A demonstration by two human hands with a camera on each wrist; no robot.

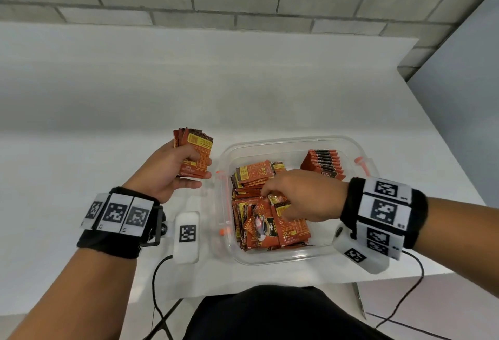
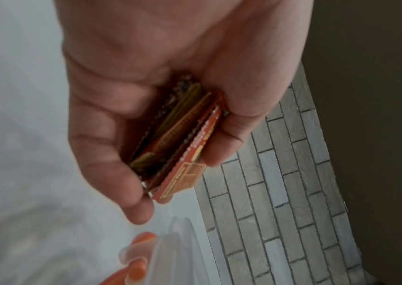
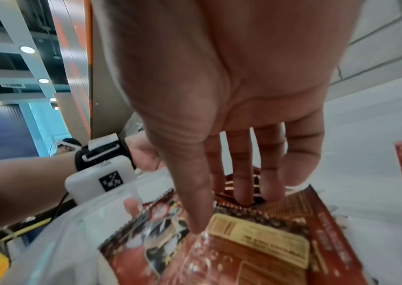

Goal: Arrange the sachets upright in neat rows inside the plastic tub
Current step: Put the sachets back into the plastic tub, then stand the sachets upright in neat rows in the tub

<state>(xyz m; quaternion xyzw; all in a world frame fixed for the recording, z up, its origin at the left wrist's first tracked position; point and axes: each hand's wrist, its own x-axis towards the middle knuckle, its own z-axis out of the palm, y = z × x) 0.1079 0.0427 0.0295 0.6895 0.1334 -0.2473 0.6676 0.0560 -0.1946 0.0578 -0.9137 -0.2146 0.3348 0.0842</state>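
Clear plastic tub (image 1: 294, 257) sits on the white worktop (image 1: 108, 96), right of centre at the near edge, with orange clips on its sides.

Left hand (image 1: 167, 172) is raised over the worktop just left of the tub. Its fingers (image 2: 112, 146) and thumb are curled round a held stack of sachets (image 1: 195, 154), faces together, long axis upright, top edges pointing to the far side. Left wrist view shows the stack (image 2: 183, 138) edge-on, pinched between thumb and fingers.

Right hand (image 1: 302, 195) reaches down into the tub from the right. Its fingers (image 3: 244, 173) are spread and bent down into the loose pile of sachets (image 1: 270, 221); the thumb tip presses on one sachet. Cannot tell whether any sachet is actually gripped.

The loose pile fills the left and near part of the tub, sachets lying flat or tilted, long axes in mixed directions.

An upright row of sachets (image 1: 324, 163) stands in the far right corner, leaning slightly, faces stacked one behind another.
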